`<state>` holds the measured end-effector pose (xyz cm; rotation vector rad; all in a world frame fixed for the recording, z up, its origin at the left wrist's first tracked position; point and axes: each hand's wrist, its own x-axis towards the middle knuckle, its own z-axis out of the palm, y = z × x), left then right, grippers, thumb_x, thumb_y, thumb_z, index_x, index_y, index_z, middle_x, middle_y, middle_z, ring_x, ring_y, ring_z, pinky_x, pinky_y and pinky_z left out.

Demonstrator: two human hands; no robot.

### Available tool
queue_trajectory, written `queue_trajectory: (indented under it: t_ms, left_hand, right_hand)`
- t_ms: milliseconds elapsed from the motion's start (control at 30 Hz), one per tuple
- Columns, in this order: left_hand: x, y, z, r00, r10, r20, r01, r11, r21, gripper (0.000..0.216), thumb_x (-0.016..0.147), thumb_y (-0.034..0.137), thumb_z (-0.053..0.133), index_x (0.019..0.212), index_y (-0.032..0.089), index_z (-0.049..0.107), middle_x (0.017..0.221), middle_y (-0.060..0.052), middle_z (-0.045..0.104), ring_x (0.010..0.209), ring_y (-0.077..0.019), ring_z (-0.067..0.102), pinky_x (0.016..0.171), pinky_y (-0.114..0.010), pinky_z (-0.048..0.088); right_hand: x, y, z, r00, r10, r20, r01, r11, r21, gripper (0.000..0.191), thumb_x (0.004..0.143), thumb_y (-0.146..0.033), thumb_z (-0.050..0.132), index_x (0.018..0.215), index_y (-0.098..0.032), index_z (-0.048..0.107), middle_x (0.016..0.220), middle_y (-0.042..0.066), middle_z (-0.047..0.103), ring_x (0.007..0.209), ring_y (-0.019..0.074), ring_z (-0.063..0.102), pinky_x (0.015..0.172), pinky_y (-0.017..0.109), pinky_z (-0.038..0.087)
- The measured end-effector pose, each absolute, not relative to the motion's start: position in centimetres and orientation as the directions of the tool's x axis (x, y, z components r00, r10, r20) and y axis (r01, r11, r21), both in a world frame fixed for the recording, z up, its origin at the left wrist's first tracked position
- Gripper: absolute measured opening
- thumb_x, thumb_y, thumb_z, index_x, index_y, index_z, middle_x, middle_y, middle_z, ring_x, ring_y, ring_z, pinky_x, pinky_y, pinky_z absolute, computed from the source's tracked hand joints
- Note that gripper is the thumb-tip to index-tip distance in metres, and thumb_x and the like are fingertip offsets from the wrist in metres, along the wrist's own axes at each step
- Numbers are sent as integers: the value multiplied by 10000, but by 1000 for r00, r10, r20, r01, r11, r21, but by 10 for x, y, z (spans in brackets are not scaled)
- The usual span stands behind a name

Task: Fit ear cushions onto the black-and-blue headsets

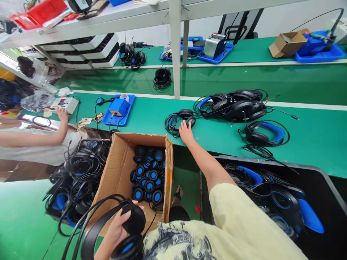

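My left hand [116,227] is closed around the ear cup of a black and blue headset [130,231], low at the front beside a cardboard box [119,169]. My right hand [186,131] reaches out over the green bench and its fingers rest on a black headset with a coiled cable [180,120]. A pile of several black and blue headsets [235,104] lies just right of it, and one more headset [264,131] sits apart nearer the bench edge.
The cardboard box holds several blue-centred ear pads [148,173]. A heap of headsets [78,173] lies left of it, and a black bin [325,180] of headsets stands on the right. Another person's arm [35,137] reaches to a white device [65,104]. A blue tray [119,108] sits on the bench.
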<state>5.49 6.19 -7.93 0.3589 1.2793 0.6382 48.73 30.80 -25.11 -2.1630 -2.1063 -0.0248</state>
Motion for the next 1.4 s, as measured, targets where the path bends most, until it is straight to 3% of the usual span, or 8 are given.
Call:
queue_trajectory:
  t_ms: [300, 500, 667, 867, 967, 1100, 1233, 1400]
  left_hand:
    - [40, 52, -85, 121, 644, -755, -289, 751, 594, 528, 542, 311, 970, 1000, 184, 739, 952, -125, 797, 887, -322, 774, 803, -408, 635]
    - [34, 57, -91, 151, 665, -731, -318, 733, 601, 459, 600, 263, 925, 1011, 177, 740, 964, -118, 793, 900, -335, 771, 784, -411, 636]
    - [35, 69, -96, 219, 697, -683, -314, 713, 627, 428, 611, 246, 910, 1000, 168, 749, 957, -110, 793, 921, -329, 769, 808, -405, 636]
    - [41, 99, -90, 329, 759, -562, -348, 650, 675, 392, 680, 231, 851, 1043, 149, 727, 970, -114, 790, 911, -298, 768, 875, -423, 626]
    - [46, 121, -75, 450, 770, -451, -347, 617, 707, 425, 741, 262, 811, 1138, 164, 698, 990, -112, 786, 897, -291, 766, 859, -437, 625]
    - [48, 150, -54, 663, 701, -263, -314, 579, 752, 641, 763, 283, 789, 1367, 196, 590, 1231, -161, 740, 962, -306, 759, 846, -423, 619]
    - [39, 168, -49, 788, 578, -212, -247, 613, 750, 743, 802, 270, 740, 1495, 227, 479, 1476, -190, 590, 1031, -327, 750, 884, -445, 606]
    - [14, 178, -65, 811, 549, -204, -259, 648, 716, 791, 799, 255, 729, 1534, 230, 440, 1451, -187, 612, 1035, -336, 752, 905, -465, 606]
  right_hand:
    - [505, 303, -230, 10, 995, 96, 982, 8, -191, 468, 901, -6, 340, 1230, -114, 656, 1269, 214, 682, 1501, 354, 339, 1154, 817, 150]
    - [521, 285, -182, 47, 984, 173, 937, 16, -348, 313, 949, -124, 434, 1189, -113, 634, 1276, 248, 664, 1407, 366, 429, 1123, 795, 265]
    - [502, 260, -113, 77, 958, 278, 896, 56, -440, 295, 972, -230, 488, 1218, -128, 615, 1324, 240, 627, 1330, 358, 506, 1118, 681, 378]
    - [435, 190, -17, -28, 839, 543, 762, 369, -531, 233, 950, -402, 629, 1089, -215, 631, 1062, 84, 720, 1054, 292, 659, 1223, 697, 232]
    - [396, 149, 20, -38, 783, 620, 638, 497, -588, 261, 899, -450, 716, 1017, -226, 653, 987, 52, 728, 916, 249, 683, 1172, 606, 400]
    - [351, 107, 44, -52, 799, 599, 472, 548, -690, 309, 879, -480, 747, 1025, -213, 693, 1037, 78, 746, 935, 242, 713, 898, 406, 608]
    - [312, 82, 50, -90, 767, 635, 441, 602, -665, 323, 890, -475, 741, 1071, -209, 705, 1066, 93, 755, 1028, 264, 720, 908, 404, 608]
    - [272, 67, 56, -91, 729, 679, 500, 623, -602, 263, 900, -433, 742, 1053, -224, 689, 991, 64, 755, 966, 248, 728, 1014, 491, 564]
